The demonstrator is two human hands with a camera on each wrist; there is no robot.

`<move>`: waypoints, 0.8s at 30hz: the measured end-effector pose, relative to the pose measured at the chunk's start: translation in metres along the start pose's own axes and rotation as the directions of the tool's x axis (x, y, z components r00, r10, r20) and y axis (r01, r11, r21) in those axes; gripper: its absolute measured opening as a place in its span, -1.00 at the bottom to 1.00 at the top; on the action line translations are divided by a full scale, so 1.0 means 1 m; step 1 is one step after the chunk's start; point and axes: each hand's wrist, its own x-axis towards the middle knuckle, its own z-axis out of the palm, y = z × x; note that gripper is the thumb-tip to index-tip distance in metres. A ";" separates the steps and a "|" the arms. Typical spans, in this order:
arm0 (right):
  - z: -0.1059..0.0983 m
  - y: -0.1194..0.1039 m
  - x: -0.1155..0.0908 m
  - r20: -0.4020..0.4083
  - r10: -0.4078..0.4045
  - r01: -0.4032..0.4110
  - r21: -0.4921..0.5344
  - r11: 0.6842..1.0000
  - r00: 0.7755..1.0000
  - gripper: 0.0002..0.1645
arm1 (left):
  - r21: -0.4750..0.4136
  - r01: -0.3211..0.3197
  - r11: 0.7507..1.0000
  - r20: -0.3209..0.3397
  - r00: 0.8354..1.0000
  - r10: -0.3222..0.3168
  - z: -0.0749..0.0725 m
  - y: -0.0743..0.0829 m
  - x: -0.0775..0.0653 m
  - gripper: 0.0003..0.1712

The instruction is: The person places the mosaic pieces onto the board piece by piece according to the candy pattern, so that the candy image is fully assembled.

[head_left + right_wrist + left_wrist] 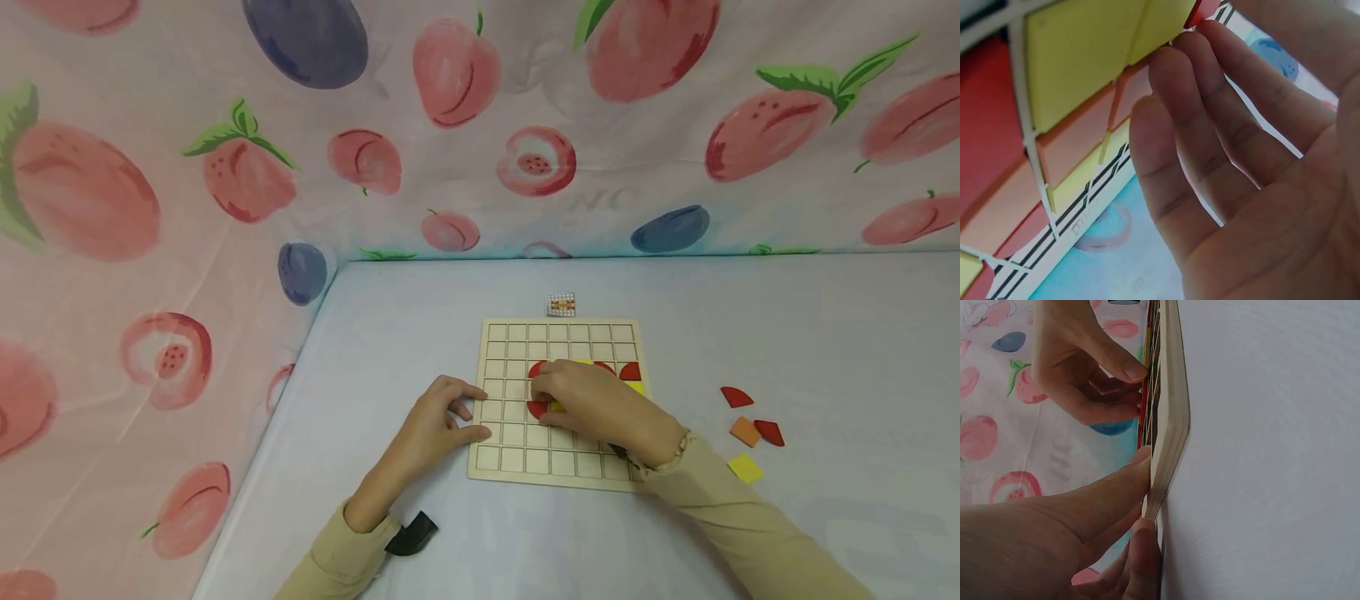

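A pale wooden grid board (512, 459) lies on the table. My left hand (431, 429) touches its left edge, thumb and index finger apart, with the tips at the rim. My right hand (592, 404) reaches over the board from the right, its fingertips on the pieces around the middle rows. Red rounded pieces (537, 410) and a yellow piece (637, 387) show around that hand, which hides part of the pattern. Close up in the right wrist view, my fingers (1175, 81) bend slightly against yellow tiles (1079, 56) and orange tiles (1075, 134); no piece shows between them.
Loose pieces lie right of the board: a red piece (737, 397), another red piece (769, 432), an orange square (746, 432) and a yellow square (746, 468). A small patterned card (561, 305) sits behind the board. Fruit-printed cloth (450, 167) rises at the back and left.
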 end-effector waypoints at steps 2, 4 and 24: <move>0.000 0.000 -0.002 -0.008 0.006 -0.006 -0.004 1.000 1.000 -0.81 | -0.001 0.001 1.000 0.000 1.000 -0.001 0.000 0.000 0.000 -0.56; -0.001 0.001 -0.004 -0.018 0.007 -0.008 -0.004 1.000 1.000 -0.81 | -0.003 0.001 1.000 0.000 1.000 -0.001 0.000 0.000 0.000 -0.56; -0.013 0.025 -0.051 -0.135 0.026 -0.036 -0.076 0.996 0.991 -0.83 | -0.002 0.002 1.000 -0.003 1.000 -0.002 0.000 0.001 -0.001 -0.55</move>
